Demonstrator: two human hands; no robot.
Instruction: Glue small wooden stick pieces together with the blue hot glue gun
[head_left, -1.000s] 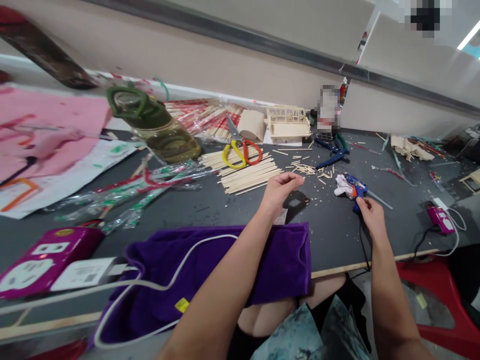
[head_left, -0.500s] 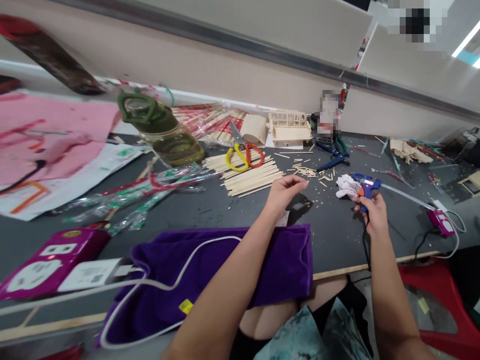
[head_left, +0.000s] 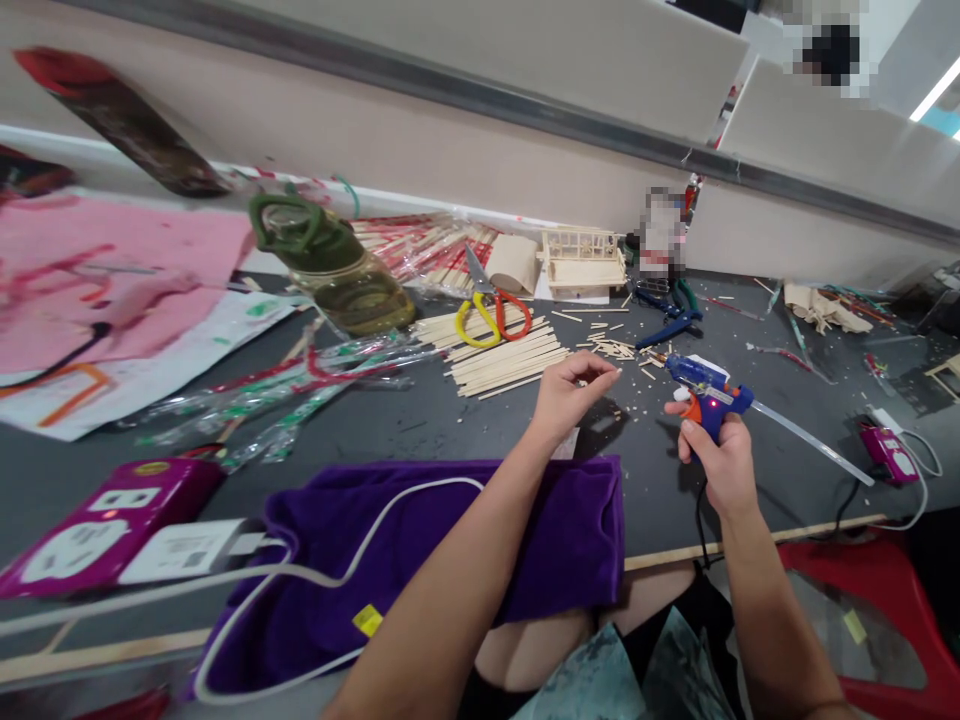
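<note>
My right hand (head_left: 721, 450) is wrapped round the handle of a blue hot glue gun (head_left: 694, 372), with a finger by its orange trigger. A clear glue stick (head_left: 814, 445) sticks out of the back of the gun, and its nozzle points left. A bit of white material shows just below the barrel. My left hand (head_left: 566, 398) hovers above the table, thumb and forefinger pinched together; whatever is between the tips is too small to make out. Just behind it lie a row of thin wooden sticks (head_left: 510, 365) and some short cut pieces (head_left: 611, 346).
Red-and-yellow-handled scissors (head_left: 491, 312) lie on the sticks. Blue pliers (head_left: 671, 325) and a small wooden model (head_left: 583, 262) are farther back. A green bottle (head_left: 337, 265) leans at left. Purple cloth (head_left: 420, 560), a white cable and a magenta power strip (head_left: 112, 525) are near the front edge.
My right hand has brought the glue gun left and turned it. The crumpled white tissue that covered its nozzle is off it, and the nozzle shows. My left hand has hardly moved.
</note>
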